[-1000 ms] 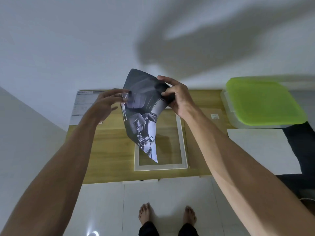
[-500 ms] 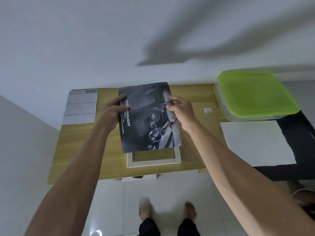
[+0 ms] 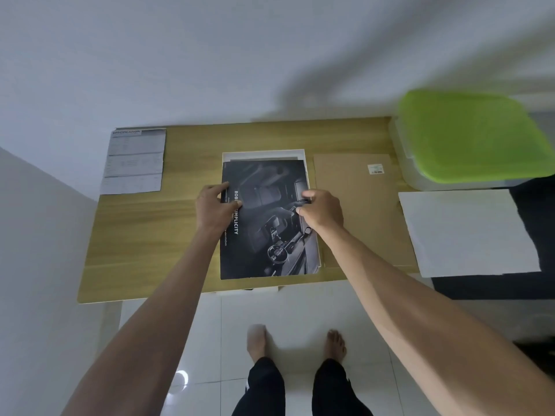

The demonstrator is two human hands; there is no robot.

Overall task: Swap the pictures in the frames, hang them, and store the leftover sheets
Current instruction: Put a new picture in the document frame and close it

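Note:
A dark printed sheet (image 3: 267,235) showing a car interior lies flat over the white picture frame (image 3: 264,154), whose far edge shows beyond the sheet. My left hand (image 3: 214,207) holds the sheet's left edge, thumb on top. My right hand (image 3: 322,209) pinches the sheet near its right edge with curled fingers. A brown backing board (image 3: 363,211) lies just right of the frame. A white sheet (image 3: 468,232) lies further right, partly over a black surface.
The wooden table (image 3: 150,241) stands against a white wall. A printed specification sheet (image 3: 133,162) lies at its far left. A clear box with a green lid (image 3: 468,133) sits at the far right. My bare feet stand on white floor tiles below the table's near edge.
The dark sheet, held curled in the air a second ago, has come down flat onto the white frame. Both hands went down with it and stayed at its sides.

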